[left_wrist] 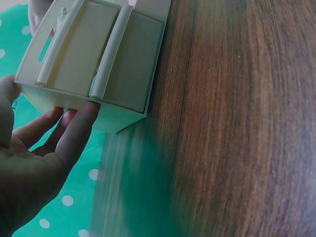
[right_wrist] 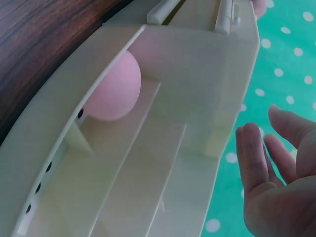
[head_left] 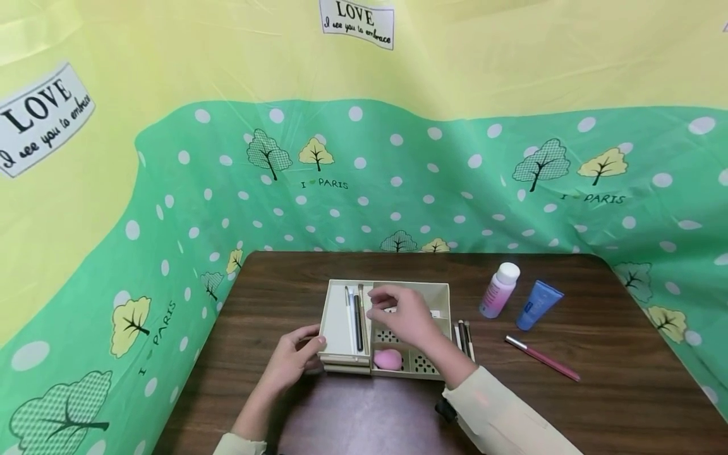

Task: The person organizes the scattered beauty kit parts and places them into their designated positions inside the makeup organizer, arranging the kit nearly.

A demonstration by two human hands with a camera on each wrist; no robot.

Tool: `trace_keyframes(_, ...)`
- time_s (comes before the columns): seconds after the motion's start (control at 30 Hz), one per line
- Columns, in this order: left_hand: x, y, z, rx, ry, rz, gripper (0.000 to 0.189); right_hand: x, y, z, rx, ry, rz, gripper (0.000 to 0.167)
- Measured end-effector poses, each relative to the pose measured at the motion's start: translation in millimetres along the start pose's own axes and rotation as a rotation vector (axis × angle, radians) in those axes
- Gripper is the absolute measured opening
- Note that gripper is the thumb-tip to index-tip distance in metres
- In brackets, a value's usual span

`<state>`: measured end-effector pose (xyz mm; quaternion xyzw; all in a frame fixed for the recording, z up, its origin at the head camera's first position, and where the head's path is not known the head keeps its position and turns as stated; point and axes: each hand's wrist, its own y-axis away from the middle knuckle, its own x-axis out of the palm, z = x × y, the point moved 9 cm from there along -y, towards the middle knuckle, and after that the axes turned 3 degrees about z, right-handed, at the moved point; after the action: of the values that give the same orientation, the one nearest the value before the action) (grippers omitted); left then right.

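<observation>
A cream makeup organizer [head_left: 438, 291] stands on the table, with drawers below its flat left top and open compartments on its right. Several slim makeup brushes [head_left: 357, 319] lie on that left top. My left hand [head_left: 292, 357] touches the organizer's left side; in the left wrist view its fingertips [left_wrist: 89, 111] rest against the side wall and the thumb is at the upper edge. Above the compartments hovers my right hand [head_left: 406, 313], thumb and fingers apart and nothing between them. A pink makeup sponge [right_wrist: 116, 89] sits in a front compartment.
Right of the organizer, several brushes [head_left: 463, 338] lie on the table. Farther right are a pink-and-blue bottle with a white cap [head_left: 499, 292], a blue tube [head_left: 537, 306] and a dark pink pen-like stick [head_left: 543, 358]. Patterned green cloth [head_left: 466, 221] hangs around the table.
</observation>
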<state>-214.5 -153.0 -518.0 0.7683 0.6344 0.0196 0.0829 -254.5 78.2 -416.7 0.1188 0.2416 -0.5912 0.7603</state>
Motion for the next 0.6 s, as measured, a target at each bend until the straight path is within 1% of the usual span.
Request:
trace_keyframes(0.1,-0.9,-0.3,1.0,-0.003,0.003,-0.006,0.041,-8,3.4,-5,0.003,0.022,-0.010,0.034)
trace_keyframes(0.17,-0.5,-0.9,2.1,-0.008,0.007,-0.007,0.041,-12,6.2,-9,0.012,0.034,-0.002,0.034)
trace_keyframes(0.33,0.4,-0.8,2.2,-0.012,0.003,-0.008,0.040,-23,14.6,-23,0.026,0.032,0.009,0.034)
trace_keyframes(0.6,-2.1,1.5,-0.9,-0.012,-0.007,-0.030,0.039,-49,31.2,-48,0.035,0.059,-0.065,0.034)
